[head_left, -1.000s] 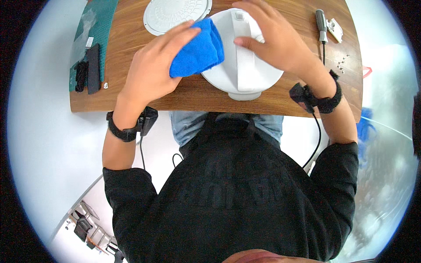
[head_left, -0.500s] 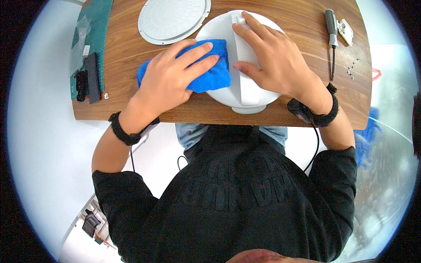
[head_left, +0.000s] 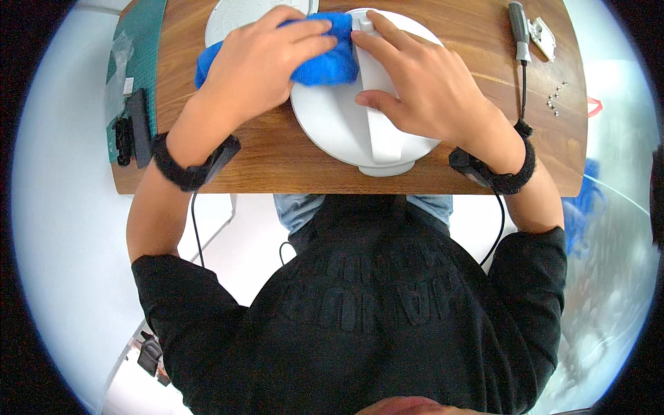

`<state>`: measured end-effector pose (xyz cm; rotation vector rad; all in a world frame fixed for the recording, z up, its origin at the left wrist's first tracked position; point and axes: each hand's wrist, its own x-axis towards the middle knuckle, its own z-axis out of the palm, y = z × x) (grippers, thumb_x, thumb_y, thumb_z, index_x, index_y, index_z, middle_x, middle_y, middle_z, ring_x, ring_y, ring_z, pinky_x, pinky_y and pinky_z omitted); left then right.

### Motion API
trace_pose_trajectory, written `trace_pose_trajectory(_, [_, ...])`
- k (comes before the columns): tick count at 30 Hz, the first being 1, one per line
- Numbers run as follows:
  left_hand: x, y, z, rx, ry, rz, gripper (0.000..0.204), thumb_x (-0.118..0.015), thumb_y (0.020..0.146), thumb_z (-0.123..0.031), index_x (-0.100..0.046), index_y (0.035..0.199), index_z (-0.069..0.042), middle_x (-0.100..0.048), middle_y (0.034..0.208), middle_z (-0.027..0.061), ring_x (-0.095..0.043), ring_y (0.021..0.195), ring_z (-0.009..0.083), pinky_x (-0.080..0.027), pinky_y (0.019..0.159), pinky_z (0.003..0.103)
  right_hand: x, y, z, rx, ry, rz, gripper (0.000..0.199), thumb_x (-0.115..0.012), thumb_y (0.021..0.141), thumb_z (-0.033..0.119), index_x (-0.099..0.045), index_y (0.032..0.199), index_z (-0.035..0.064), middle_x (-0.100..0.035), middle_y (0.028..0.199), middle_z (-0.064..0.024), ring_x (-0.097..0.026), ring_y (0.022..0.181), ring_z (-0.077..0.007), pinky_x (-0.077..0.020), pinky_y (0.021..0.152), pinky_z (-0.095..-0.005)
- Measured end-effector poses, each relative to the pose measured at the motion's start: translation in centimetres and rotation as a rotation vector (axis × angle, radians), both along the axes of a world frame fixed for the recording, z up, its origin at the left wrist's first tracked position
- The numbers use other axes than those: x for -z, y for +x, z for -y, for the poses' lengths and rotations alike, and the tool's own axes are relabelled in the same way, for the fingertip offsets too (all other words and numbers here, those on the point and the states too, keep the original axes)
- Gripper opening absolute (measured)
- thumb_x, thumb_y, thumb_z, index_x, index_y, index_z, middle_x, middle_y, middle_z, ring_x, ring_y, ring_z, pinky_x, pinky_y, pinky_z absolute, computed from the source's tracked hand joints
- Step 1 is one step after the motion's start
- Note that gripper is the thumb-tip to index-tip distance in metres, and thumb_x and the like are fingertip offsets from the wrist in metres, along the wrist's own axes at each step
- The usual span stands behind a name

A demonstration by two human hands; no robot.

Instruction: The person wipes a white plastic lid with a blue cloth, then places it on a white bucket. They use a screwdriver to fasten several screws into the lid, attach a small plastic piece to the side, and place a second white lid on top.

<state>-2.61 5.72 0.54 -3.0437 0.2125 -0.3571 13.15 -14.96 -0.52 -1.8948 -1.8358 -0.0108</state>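
A round white housing [head_left: 325, 128] lies on the table in front of me, with a raised white bar [head_left: 382, 135] running across it. My left hand [head_left: 256, 62] presses a blue cloth [head_left: 335, 63] onto the far left part of the housing, its fingers bent over the fabric. On the bar and the right side of the housing rests my right hand [head_left: 436, 86], fingers and thumb spread apart. Its fingertips touch the bar's far end, near a small raised knob.
Behind the cloth lies a pale flat disc [head_left: 228, 17], partly covered. To the right are a screwdriver [head_left: 520, 34], a small white bracket [head_left: 543, 40] and several screws [head_left: 555, 100]. A green mat [head_left: 149, 41] on the left bears a dark bar [head_left: 140, 124] and clear plastic.
My left hand has slid the blue cloth away from me, up to the far left of the housing. My right hand stays on the bar, with the housing shifted slightly left.
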Motion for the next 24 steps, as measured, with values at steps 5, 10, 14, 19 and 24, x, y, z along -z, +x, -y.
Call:
trace_pose_trajectory(5, [-0.5, -0.9, 0.2, 0.115, -0.054, -0.014, 0.042, -0.075, 0.077, -0.002, -0.075, 0.115, -0.02, -0.069, 0.132, -0.001, -0.064, 0.118, 0.0252, -0.06, 0.09, 0.036, 0.0, -0.2, 0.1, 0.009, 0.015, 0.005, 0.064, -0.081, 0.079, 0.036, -0.061, 0.128, 0.0008, -0.057, 0.136, -0.0302, -0.07, 0.099, -0.0438, -0.0582, 0.085, -0.045])
trace_pose_trajectory(10, [-0.1, 0.9, -0.5, 0.015, -0.096, 0.03, 0.053, -0.071, 0.065, 0.006, -0.074, 0.114, -0.015, -0.068, 0.135, 0.001, -0.062, 0.119, 0.0303, -0.056, 0.097, 0.038, 0.2, 0.0, 0.0, 0.028, 0.018, -0.005, 0.064, -0.081, 0.079, 0.037, -0.061, 0.129, 0.0029, -0.058, 0.135, -0.0297, -0.071, 0.097, -0.0438, -0.0589, 0.084, -0.0451])
trace_pose_trajectory(14, [-0.3, 0.0, -0.3, 0.105, -0.108, 0.007, 0.046, -0.072, 0.069, 0.003, -0.075, 0.111, -0.016, -0.069, 0.132, 0.0002, -0.063, 0.118, 0.0282, -0.059, 0.091, 0.037, 0.3, -0.2, 0.1, 0.084, -0.016, 0.003, 0.061, -0.081, 0.08, 0.038, -0.063, 0.128, 0.0053, -0.059, 0.136, -0.0254, -0.07, 0.101, -0.0426, -0.0588, 0.086, -0.0456])
trace_pose_trajectory(19, [-1.0, -2.6, 3.3, 0.244, -0.225, -0.093, 0.034, -0.072, 0.075, -0.002, -0.077, 0.105, -0.017, -0.072, 0.12, -0.0027, -0.064, 0.114, 0.0236, -0.06, 0.084, 0.034, -1.9, 0.3, 0.2, 0.001, -0.181, -0.022, 0.065, -0.077, 0.085, 0.035, -0.053, 0.134, -0.002, -0.052, 0.14, -0.0358, -0.069, 0.097, -0.0494, -0.0604, 0.075, -0.0497])
trace_pose_trajectory(24, [-0.8, -3.1, 4.4, 0.229, -0.215, -0.069, 0.027, -0.067, 0.08, -0.006, -0.076, 0.104, -0.015, -0.072, 0.119, -0.0031, -0.065, 0.111, 0.0223, -0.059, 0.085, 0.035, -2.2, 0.4, 0.1, -0.005, -0.208, -0.036, 0.066, -0.076, 0.086, 0.036, -0.052, 0.135, -0.0017, -0.051, 0.14, -0.0364, -0.069, 0.099, -0.0505, -0.0606, 0.075, -0.0503])
